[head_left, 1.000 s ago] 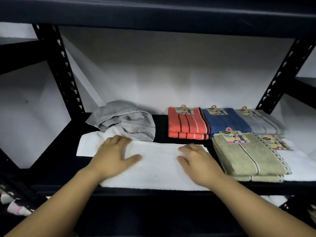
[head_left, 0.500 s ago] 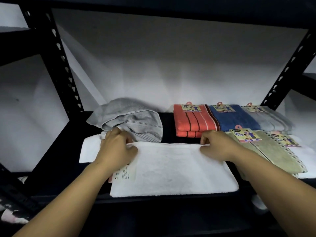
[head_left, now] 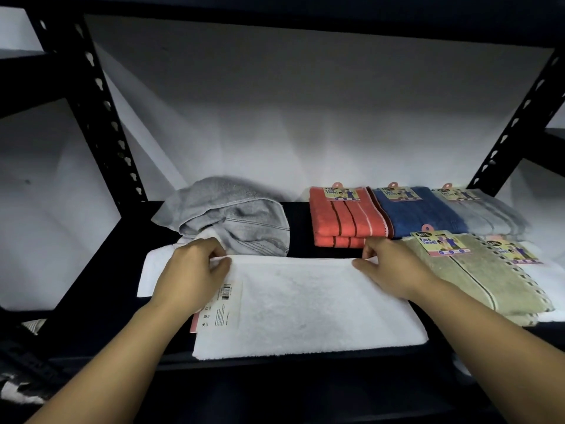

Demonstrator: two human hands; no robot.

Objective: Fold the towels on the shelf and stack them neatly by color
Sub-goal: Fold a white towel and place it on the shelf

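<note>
A white towel (head_left: 305,304) lies flat across the front of the black shelf (head_left: 299,228), a barcode label at its left end. My left hand (head_left: 192,270) pinches its far left corner. My right hand (head_left: 388,264) pinches its far right corner. Behind the left hand sits a crumpled grey towel (head_left: 232,215). Folded, tagged towels fill the right side: orange (head_left: 342,218), blue (head_left: 419,215) and light grey (head_left: 483,215) at the back, olive green (head_left: 489,276) in front, overlapping a white one (head_left: 547,270).
Black perforated uprights stand at the left (head_left: 101,117) and right (head_left: 513,123). The upper shelf beam (head_left: 275,13) runs close overhead. A white wall closes the back. A second white cloth (head_left: 156,270) sticks out left under the flat towel.
Both hands slid from the towel's middle to its far edge and took hold of the two corners. The towel now lies spread wider, its label showing.
</note>
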